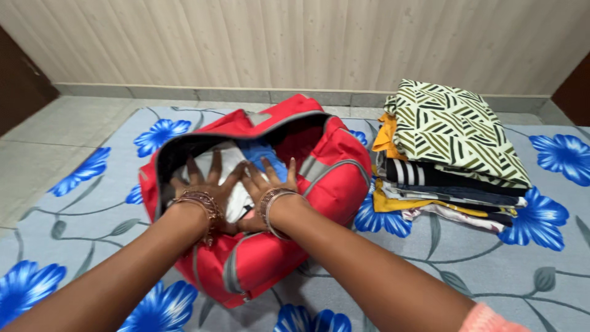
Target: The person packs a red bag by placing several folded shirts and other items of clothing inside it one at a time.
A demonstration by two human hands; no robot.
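Two bare forearms reach forward from the bottom corners of the view and meet over a red duffel bag (319, 184) that sits on a grey floor sheet (467, 270) printed with big blue flowers and thin leafy stems. The sheet is the widest thing here, a smooth flat cloth spread over pale floor tiles (55, 135), with a wall of light vertical panels (295, 43) behind it.

The bag is next in size: soft-sided, made of matte red fabric with grey trim and grey straps, its zipped top gaping wide and its dark lining showing along the rim. Inside lie folded clothes (236, 163), a whitish piece and a blue one beside it.

Just right of the bag, close to its side, stands a pile of folded garments (452, 154). Its top piece is cream with dark green slanted stripes; under it show yellow, black-and-white striped, dark and pale layers, all stacked squarely.

Smallest are the hands. The left hand (206, 181) lies palm down on the whitish cloth inside the bag, fingers spread wide and flat, gripping nothing. The right hand (264, 181) lies the same way just beside it, fingers fanned over the cloth toward the blue piece, thumbs nearly touching. Each wrist carries a band of thin metal bangles (200, 203), coppery and ridged.
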